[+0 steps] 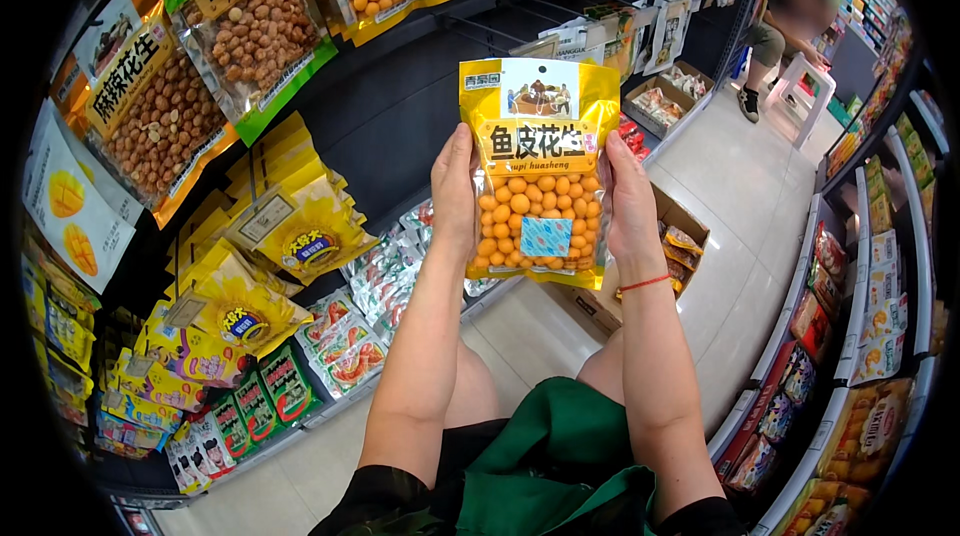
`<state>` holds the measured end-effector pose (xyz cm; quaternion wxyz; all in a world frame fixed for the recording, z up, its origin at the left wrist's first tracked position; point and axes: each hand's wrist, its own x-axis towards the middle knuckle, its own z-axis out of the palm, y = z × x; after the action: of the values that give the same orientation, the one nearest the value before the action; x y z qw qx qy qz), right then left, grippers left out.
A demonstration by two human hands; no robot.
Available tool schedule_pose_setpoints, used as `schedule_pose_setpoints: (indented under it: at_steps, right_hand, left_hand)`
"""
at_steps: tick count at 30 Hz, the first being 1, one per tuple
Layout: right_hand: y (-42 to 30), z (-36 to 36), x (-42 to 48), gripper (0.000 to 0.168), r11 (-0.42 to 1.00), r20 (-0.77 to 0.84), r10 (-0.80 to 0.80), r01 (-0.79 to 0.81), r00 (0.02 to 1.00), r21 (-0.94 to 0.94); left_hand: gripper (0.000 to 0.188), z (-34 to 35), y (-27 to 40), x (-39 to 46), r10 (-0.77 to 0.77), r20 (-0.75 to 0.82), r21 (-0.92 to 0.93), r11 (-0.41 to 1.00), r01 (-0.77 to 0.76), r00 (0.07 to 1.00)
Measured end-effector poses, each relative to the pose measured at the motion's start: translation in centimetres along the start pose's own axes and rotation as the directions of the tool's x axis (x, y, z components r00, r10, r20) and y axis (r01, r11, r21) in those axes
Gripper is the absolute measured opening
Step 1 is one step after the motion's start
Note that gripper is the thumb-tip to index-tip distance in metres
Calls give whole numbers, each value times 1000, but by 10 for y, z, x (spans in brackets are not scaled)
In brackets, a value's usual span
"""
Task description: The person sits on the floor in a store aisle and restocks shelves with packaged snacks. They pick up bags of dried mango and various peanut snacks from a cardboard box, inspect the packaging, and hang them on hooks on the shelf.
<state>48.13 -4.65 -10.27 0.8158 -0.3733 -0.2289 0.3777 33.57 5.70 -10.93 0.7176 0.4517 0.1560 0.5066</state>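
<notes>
A yellow plastic bag of coated peanuts (pixel 538 198) is held upright between both hands, its printed front and clear window facing me. My left hand (pixel 454 187) grips its left edge, the thumb near the front. At the right edge my right hand (pixel 628 191) grips it in the same way; a red string circles that wrist. The fingers behind the bag are hidden. Similar bags of nuts, one with a green edge (pixel 259 41) and one with an orange edge (pixel 157 116), hang at the upper left.
Yellow snack bags (pixel 322 228) hang on hooks at left, above flat packets (pixel 349 352) on the bottom shelf. A cardboard box (pixel 686 210) of packets stands on the floor beyond the bag. Shelving (pixel 855 326) lines the right. A person (pixel 772 45) is by a white stool (pixel 802 90) up the aisle.
</notes>
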Motion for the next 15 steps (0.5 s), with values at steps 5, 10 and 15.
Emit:
schedule_pose_setpoints:
  at_steps: [5,10,15]
  right_hand:
    - [-5,4,-6,24,993,-17,45,-47,999,-112]
    - [-7,-2,-4,27,977,-21,76,-78,997,-198]
    - [-7,-1,-6,26,984,3,77,-76,997,-164]
  left_hand:
    - [41,-6,0,1,-53,62,-39,998,56,997]
    - [48,-9,2,3,-135,116,48,990,130,984]
    - [53,-1,15,0,-205,72,181,965,190,976]
